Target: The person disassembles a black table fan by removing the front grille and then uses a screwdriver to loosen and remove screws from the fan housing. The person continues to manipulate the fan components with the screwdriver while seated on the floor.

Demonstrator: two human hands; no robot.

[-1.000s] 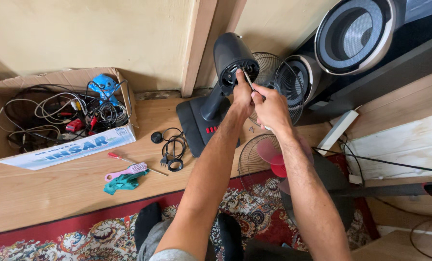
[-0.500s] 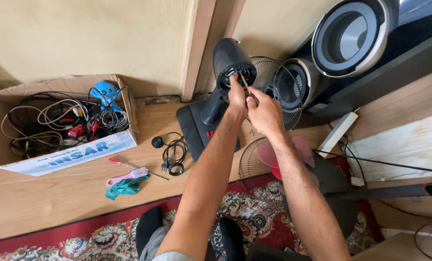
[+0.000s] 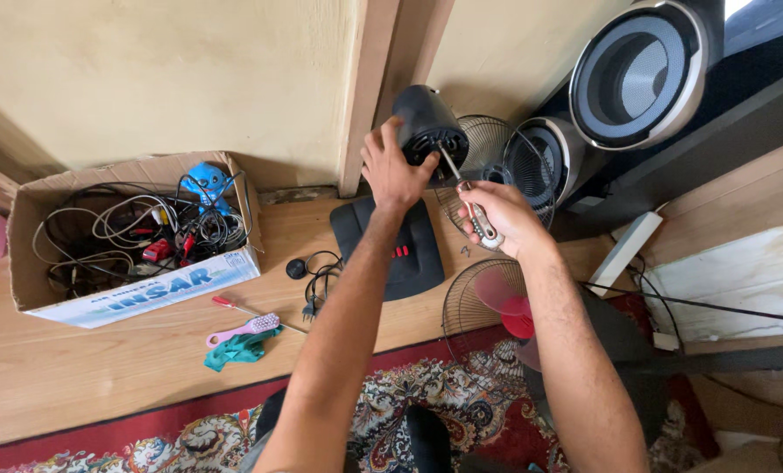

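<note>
Left hand [image 3: 391,171] wraps fan motor [image 3: 426,127], steadying it; right hand [image 3: 501,219] grips screwdriver [image 3: 466,197], tip at motor face.

Bare wooden floor [image 3: 102,377] left of arms: free passage. Right crowded: fan grilles [image 3: 483,302], speakers [image 3: 641,74]. Cardboard box [image 3: 137,293] blocks far left.

The fan motor housing [image 3: 426,127] stands above its base [image 3: 400,245], left hand [image 3: 393,171] at its seven o'clock, right hand [image 3: 497,219] at its four. A cardboard box [image 3: 137,293] of cables [image 3: 129,232] lies at nine o'clock. Speakers [image 3: 641,74] stand at two. A toothbrush [image 3: 243,330] lies on the floor before the box.
</note>
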